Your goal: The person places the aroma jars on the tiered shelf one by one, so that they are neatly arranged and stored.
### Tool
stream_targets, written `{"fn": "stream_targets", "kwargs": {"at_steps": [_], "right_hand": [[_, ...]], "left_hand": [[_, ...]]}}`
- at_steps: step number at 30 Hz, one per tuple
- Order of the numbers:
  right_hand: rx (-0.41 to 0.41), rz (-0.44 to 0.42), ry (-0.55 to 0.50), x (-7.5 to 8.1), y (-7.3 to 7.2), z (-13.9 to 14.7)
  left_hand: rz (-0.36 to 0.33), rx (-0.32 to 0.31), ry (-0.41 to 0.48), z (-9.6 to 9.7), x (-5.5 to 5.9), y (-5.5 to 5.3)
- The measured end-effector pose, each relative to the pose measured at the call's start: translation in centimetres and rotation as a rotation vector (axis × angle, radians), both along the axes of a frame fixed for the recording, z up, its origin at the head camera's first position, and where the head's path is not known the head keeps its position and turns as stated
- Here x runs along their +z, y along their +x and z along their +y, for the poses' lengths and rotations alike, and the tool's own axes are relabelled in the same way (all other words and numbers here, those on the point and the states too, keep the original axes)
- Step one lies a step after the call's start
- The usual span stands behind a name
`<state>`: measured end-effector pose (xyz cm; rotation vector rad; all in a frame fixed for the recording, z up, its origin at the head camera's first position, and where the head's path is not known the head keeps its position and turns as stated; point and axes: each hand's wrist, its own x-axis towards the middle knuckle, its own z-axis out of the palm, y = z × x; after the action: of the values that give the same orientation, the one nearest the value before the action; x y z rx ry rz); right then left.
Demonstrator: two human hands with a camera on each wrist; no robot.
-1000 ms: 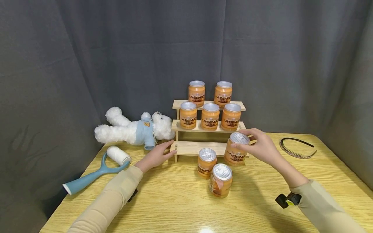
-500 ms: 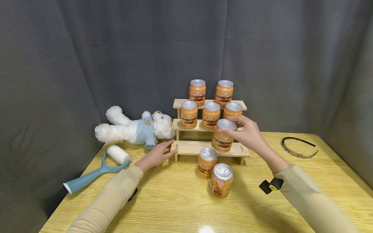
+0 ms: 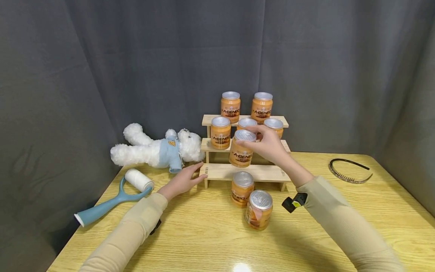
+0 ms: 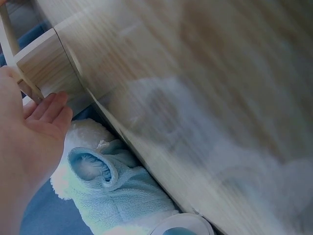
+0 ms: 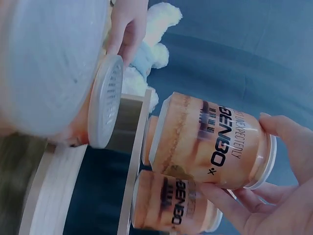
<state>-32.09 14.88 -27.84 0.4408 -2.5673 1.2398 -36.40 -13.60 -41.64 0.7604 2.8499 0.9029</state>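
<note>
Around an orange jar point(image 3: 241, 154) with a silver lid, my right hand point(image 3: 270, 145) curls its thumb and fingers. This jar is upright, raised in front of the three-step wooden rack point(image 3: 261, 172), and partly covers jars on the middle step. The right wrist view shows the thumb and fingers near the lid end of the held jar point(image 5: 210, 142). My left hand point(image 3: 183, 182) lies against the left end of the lowest step, fingers extended and touching it. Two similar jars, one point(image 3: 242, 190) behind the other point(image 3: 259, 211), stand on the table before the rack.
Jars also occupy the top step, one on the left point(image 3: 230, 107) and one on the right point(image 3: 262, 108). A white plush toy point(image 3: 149, 153) in blue lies left of the rack, behind a blue-handled lint roller point(image 3: 119, 196). A headband point(image 3: 346, 175) rests at the right.
My right hand has carried the jar from the rack's lower right end leftward and upward, to in front of the middle step. My left hand stays at the rack's left end.
</note>
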Motion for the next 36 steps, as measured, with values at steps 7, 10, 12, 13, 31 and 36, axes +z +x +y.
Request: {"fn": "stream_targets", "kwargs": {"at_steps": [7,10,12,13,31,36], "right_hand": [[0.028,-0.029,0.018,-0.4,-1.2,-1.9],[0.043,-0.052,0.021,-0.9,-1.6,-2.4],[0.045,-0.063,0.028,-1.1,-1.9,-2.8],[0.048,-0.069,0.035,-1.3,-2.1,-3.0],[0.056,-0.291,0.126,-2.8,-3.7,-6.0],[0.056,-0.306,0.14,-3.0,-3.7,-6.3]], "left_hand": [[-0.014,0.01,0.007,0.0,0.0,-0.1],[-0.018,0.013,0.007,0.1,0.0,-0.1],[-0.016,0.013,0.006,0.1,0.1,0.0],[-0.015,0.013,0.004,0.1,0.1,0.0],[0.002,0.02,-0.005,0.1,-0.1,-0.1],[0.007,0.018,-0.006,0.1,0.0,-0.2]]}}
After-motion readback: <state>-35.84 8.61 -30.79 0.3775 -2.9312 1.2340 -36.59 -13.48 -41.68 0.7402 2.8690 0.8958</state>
